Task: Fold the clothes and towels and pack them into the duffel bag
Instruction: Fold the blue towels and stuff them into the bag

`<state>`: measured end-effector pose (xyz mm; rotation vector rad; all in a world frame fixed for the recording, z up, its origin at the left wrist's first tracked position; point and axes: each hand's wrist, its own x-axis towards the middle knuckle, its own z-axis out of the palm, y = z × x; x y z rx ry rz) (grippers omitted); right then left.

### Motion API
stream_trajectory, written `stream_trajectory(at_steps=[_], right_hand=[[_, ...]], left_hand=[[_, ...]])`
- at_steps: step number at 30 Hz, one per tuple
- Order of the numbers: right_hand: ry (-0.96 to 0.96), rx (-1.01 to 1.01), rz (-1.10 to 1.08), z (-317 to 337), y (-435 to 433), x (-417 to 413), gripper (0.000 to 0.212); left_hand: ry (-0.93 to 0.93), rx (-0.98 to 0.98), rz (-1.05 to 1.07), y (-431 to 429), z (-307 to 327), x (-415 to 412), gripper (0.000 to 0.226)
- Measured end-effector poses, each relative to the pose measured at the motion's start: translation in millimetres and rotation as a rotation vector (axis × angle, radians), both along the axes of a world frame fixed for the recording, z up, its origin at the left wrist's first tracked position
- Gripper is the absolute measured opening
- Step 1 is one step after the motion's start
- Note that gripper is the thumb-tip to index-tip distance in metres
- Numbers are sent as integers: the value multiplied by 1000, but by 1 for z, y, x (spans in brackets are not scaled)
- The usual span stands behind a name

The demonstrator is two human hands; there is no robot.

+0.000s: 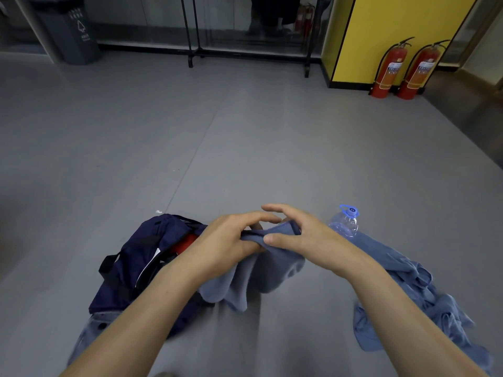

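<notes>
Left hand [231, 238] grips the blue towel [261, 273] with curled fingers; right hand [296, 235] pinches it just beside, above the floor, near the open duffel bag [136, 268]. Risk: the trailing length appears to touch the water bottle [344, 221]; pulling could topple it.

Floor [217, 145] ahead was open out to the far rack [186, 28]. Near left blocked by duffel bag [130, 268]; near right by bottle [345, 223] and crumpled blue cloth [408, 278]. Bare floor strip between them.
</notes>
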<state>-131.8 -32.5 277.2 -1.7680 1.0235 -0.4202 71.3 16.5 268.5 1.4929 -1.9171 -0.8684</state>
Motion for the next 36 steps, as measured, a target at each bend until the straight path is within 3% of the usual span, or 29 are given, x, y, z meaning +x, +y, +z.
stream_trajectory(at_steps=[4, 10, 16, 19, 23, 29, 31, 36], right_hand=[[20, -115, -52, -5, -3, -5, 4], [58, -215, -113, -10, -5, -21, 5], [76, -186, -186, -8, -2, -47, 10], [249, -184, -182, -14, -7, -66, 12], [465, -233, -232, -31, -31, -83, 16], [643, -493, -369, -8, -97, -92, 20], [578, -575, -479, 18, -119, -96, 26], [141, -653, -603, 73, -146, -106, 16]], left_hand=[[12, 64, -2, 0, 1, 1, 30], [-46, 84, 114, -5, -3, 10, 6], [-407, 196, 89, -11, -28, 24, 9], [-477, 212, 175, -17, -50, 35, 16], [-415, 148, 379, -27, -72, 42, 16], [-406, -114, 420, -90, -45, 46, 10], [-403, -242, 424, -115, -16, 44, 12], [-305, -559, 500, -153, 48, 39, 13]])
